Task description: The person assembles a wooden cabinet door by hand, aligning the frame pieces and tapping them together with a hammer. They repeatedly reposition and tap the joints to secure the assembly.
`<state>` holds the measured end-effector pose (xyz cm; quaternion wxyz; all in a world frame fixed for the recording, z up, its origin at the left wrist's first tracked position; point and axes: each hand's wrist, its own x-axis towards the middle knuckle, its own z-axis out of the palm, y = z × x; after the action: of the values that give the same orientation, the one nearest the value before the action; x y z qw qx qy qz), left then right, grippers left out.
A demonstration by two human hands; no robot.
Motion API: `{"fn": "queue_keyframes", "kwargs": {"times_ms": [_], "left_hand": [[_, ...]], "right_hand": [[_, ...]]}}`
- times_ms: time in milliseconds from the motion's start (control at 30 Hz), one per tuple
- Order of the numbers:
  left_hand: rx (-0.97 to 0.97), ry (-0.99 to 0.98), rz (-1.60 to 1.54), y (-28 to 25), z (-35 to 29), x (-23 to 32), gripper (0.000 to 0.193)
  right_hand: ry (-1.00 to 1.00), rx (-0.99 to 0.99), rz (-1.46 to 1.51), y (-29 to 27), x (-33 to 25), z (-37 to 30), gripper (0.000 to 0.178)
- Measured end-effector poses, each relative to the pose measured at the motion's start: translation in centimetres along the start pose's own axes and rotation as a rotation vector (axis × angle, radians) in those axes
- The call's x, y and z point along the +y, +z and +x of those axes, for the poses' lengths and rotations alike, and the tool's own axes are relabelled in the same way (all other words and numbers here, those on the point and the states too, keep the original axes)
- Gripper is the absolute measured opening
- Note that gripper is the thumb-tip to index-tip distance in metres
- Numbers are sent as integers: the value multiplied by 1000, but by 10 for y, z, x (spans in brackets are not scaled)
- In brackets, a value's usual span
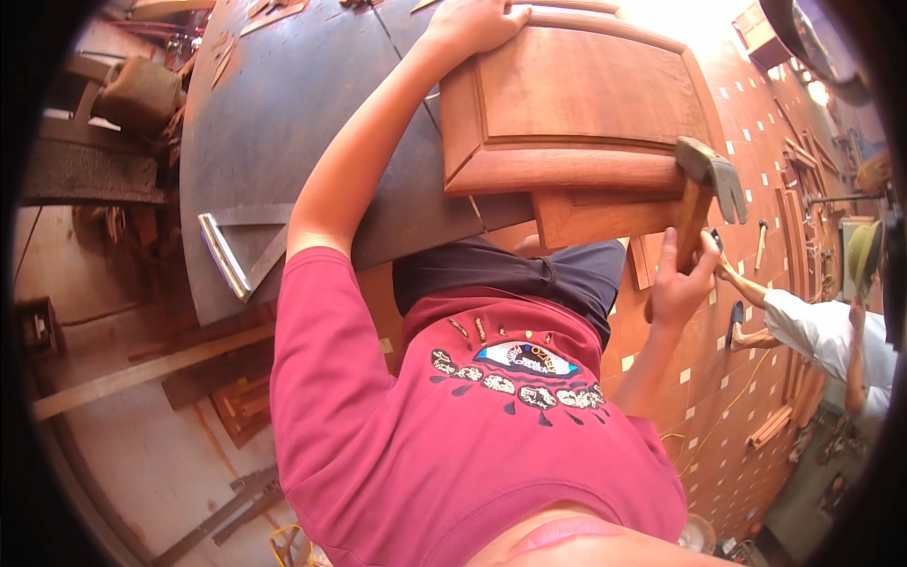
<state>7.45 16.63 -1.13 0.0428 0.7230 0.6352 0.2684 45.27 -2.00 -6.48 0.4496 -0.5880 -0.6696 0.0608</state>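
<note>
A reddish-brown raised-panel cabinet door (590,90) lies at the near right side of the dark worktable, jutting past its edge. Another framed wooden piece (605,219) shows beneath it. My left hand (477,24) is closed over the door's far left corner, its fingertips partly cut off by the picture's top edge. My right hand (682,274) grips the wooden handle of a claw hammer (710,175). The hammer's metal head is up, overlapping the door's near right corner in view; whether it touches I cannot tell.
A metal try square (227,255) lies at the left corner of the dark worktable (312,123), with wood scraps at its far side. On the right, a person in a white shirt (822,326) is low near the tiled floor. Timber strips (789,236) lie there too.
</note>
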Motion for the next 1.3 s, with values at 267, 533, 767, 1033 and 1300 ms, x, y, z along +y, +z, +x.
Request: {"fn": "queue_keyframes", "kwargs": {"times_ms": [267, 533, 767, 1033, 1300], "left_hand": [[117, 27, -35, -3, -5, -2, 42], [74, -42, 29, -3, -12, -11, 33], [-80, -336, 85, -46, -93, 6, 57], [-245, -351, 181, -64, -164, -44, 64], [-388, -643, -368, -103, -192, -38, 63]], "right_hand": [[124, -423, 316, 2, -71, -16, 31], [489, -665, 628, 18, -105, -12, 19], [550, -644, 904, 3, -133, -34, 16], [697, -745, 1013, -17, -153, -35, 27], [781, -713, 990, -19, -152, -5, 28]]}}
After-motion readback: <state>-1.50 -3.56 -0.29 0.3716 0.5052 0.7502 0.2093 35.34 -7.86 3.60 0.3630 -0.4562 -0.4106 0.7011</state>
